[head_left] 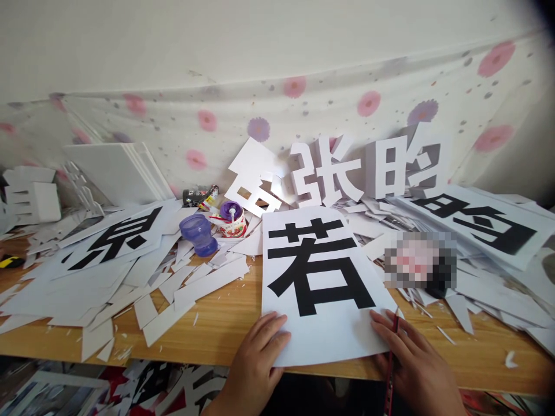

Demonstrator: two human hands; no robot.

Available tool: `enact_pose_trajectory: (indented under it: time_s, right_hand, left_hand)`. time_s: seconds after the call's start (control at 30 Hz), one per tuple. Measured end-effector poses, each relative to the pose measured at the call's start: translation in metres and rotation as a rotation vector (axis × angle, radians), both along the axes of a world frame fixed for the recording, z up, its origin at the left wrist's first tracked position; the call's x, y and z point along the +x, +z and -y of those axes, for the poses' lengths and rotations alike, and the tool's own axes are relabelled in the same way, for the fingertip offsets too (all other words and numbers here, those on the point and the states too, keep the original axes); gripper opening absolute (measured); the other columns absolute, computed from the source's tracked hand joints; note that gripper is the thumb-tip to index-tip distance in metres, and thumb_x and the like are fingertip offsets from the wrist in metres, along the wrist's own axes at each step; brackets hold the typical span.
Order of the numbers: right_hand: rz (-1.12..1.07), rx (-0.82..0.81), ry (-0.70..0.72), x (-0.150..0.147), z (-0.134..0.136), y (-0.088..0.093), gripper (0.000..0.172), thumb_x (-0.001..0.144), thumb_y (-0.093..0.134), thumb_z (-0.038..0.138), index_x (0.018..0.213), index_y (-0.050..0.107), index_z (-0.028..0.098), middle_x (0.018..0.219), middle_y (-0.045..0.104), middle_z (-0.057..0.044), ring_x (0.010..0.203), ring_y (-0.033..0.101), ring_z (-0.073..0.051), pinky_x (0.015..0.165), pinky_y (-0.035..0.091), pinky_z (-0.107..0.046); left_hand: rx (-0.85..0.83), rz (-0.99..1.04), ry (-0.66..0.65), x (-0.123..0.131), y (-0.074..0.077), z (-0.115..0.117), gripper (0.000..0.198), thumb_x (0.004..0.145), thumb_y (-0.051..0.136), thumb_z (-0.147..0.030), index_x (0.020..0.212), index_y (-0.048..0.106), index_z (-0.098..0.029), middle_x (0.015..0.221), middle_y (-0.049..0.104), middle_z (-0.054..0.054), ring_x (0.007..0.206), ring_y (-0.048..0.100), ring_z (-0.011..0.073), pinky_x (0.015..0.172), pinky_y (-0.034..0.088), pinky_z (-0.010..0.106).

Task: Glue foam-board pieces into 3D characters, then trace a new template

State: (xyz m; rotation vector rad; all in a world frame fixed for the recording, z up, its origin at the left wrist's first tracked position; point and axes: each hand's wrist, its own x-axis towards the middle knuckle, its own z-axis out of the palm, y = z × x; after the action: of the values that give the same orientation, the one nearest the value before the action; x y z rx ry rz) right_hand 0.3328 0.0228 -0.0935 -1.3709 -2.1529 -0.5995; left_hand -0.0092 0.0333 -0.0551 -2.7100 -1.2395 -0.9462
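A white sheet (321, 341) printed with a large black Chinese character lies at the table's front edge, its lower end near me. My left hand (259, 361) grips its lower left corner, fingers on top and the thumb at the edge. At the lower right corner, my right hand (414, 364) touches the sheet with its fingertips. A slim red pencil (391, 355), pointed end up, is held in that same hand. Whether a board lies under the sheet, I cannot tell.
White cut-out characters (332, 170) stand against the flowered wall cloth. Behind the sheet are a purple cup (198, 234) and a tub (232, 222). Paper scraps (212, 283) cover much of the table (225, 323). More printed sheets (117, 237) lie left and right. A pixelated patch hides something at right.
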Motion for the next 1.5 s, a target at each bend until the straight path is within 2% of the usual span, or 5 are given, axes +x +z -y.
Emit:
enact_pose_trajectory:
  time_s: [0.27,0.53,0.97,1.37,1.5]
  right_hand:
    - [-0.030,0.027,0.059,-0.001,0.002,0.009,0.032,0.093,0.053,0.036,0.118,0.061,0.018,0.117,0.072,-0.005,0.106,0.062,-0.029,0.092,0.043,-0.043]
    - [-0.103,-0.024,0.105,-0.009,0.005,0.021,0.025,0.089,0.058,0.023,0.114,0.060,0.021,0.116,0.073,-0.005,0.107,0.064,-0.028,0.098,0.039,-0.049]
    - [-0.173,-0.059,0.091,-0.016,0.007,0.032,0.031,0.084,0.059,0.022,0.115,0.060,0.020,0.116,0.072,-0.008,0.106,0.064,-0.028,0.098,0.043,-0.050]
    - [-0.194,-0.103,0.113,-0.015,0.008,0.038,0.042,0.086,0.067,0.047,0.117,0.059,0.019,0.117,0.071,-0.011,0.108,0.062,-0.031,0.096,0.046,-0.052]
    - [-0.213,-0.113,0.126,-0.014,0.007,0.039,0.040,0.086,0.067,0.044,0.117,0.060,0.020,0.117,0.071,-0.011,0.107,0.063,-0.029,0.094,0.049,-0.050]
  left_hand:
    - [0.043,-0.003,-0.035,-0.006,0.020,0.007,0.045,0.067,0.049,0.002,0.105,0.061,-0.018,0.120,0.068,0.009,0.116,0.061,0.0245,0.096,0.058,0.038]
    - [0.035,-0.058,-0.024,-0.021,0.005,0.010,0.039,0.076,0.051,-0.002,0.109,0.063,-0.020,0.124,0.066,0.008,0.123,0.057,0.0247,0.098,0.056,0.041]
    - [0.209,-0.149,-0.134,-0.034,0.001,-0.004,0.035,0.087,0.055,-0.013,0.119,0.065,-0.020,0.129,0.065,0.004,0.128,0.053,0.0198,0.108,0.047,0.031]
    - [0.258,-0.265,-0.129,-0.034,0.000,-0.008,0.044,0.088,0.050,-0.017,0.130,0.061,-0.021,0.139,0.058,0.001,0.135,0.047,0.0176,0.122,0.024,0.029]
    - [0.262,-0.225,-0.125,-0.026,0.003,-0.008,0.046,0.086,0.049,-0.010,0.130,0.060,-0.019,0.138,0.059,0.002,0.137,0.044,0.0183,0.122,0.026,0.030]
